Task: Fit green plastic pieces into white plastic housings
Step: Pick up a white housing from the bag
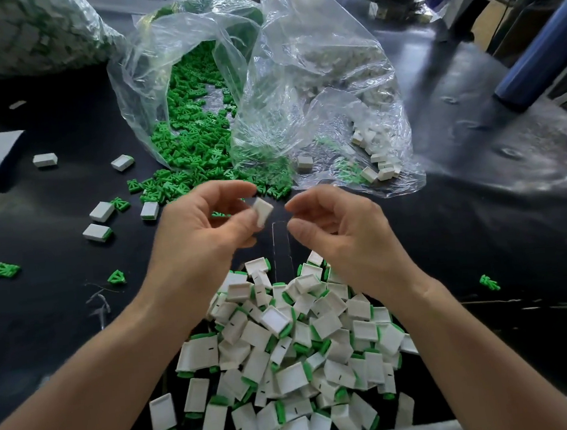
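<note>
My left hand [204, 228] pinches a white housing [263, 210] between thumb and fingers, held above the black table. My right hand [340, 230] hovers just to its right with fingers loosely curled and nothing visible in them. A clear bag spills loose green pieces [197, 147] onto the table beyond my hands. A second clear bag holds white housings [372, 152] at the right. Below my hands lies a heap of assembled housings with green ends [297, 350].
Stray housings [102, 212] and single green pieces [5, 270] are scattered on the left of the black table [44, 321]. A big bag of finished parts [19, 35] sits far left. A blue cylinder [542, 55] stands at the right.
</note>
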The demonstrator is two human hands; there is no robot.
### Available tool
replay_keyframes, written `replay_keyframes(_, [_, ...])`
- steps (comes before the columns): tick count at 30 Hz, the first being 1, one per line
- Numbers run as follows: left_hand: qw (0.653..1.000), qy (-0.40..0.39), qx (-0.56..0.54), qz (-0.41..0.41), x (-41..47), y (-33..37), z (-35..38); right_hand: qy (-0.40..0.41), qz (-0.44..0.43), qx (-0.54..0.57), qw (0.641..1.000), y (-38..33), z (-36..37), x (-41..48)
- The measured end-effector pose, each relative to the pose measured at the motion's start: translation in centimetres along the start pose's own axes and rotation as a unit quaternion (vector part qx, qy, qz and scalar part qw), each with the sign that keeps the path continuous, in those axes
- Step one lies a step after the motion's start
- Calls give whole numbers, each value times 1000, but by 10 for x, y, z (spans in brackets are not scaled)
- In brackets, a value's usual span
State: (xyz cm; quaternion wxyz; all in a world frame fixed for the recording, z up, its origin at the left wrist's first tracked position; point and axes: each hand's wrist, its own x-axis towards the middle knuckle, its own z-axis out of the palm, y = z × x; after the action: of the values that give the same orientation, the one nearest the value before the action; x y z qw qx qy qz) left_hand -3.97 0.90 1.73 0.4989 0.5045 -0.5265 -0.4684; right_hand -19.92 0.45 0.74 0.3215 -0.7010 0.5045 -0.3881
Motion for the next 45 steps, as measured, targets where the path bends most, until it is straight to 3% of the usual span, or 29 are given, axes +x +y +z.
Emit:
replay_keyframes(2, [999, 24, -48, -8, 3, 1, -2, -3, 0, -103, 995, 2, 1, 2])
replay_keyframes(5, [995, 37, -89, -18, 7, -1, -3, -75, -30, -223, 971, 4, 9, 6])
replay_keyframes(12, [991, 47, -124, -15, 7, 0, -4, -263, -60, -323, 907, 8, 30, 15])
replay_keyframes(18, [994, 47, -100, -12, 8, -1, -3, -146, -94, -350, 920, 7, 17, 15])
replay_keyframes(38, [998, 20, -60, -8, 6, -5, -3, -137, -19, -283, 949, 10, 21, 15])
replay_keyframes(41, [999, 5, -49, -12, 4, -4, -2, -122, 22, -213, 969, 10, 11, 15])
replay_keyframes(45, [999, -14, -43, -16, 2, -2, 1, -49, 60, -34, 996, 5, -4, 12])
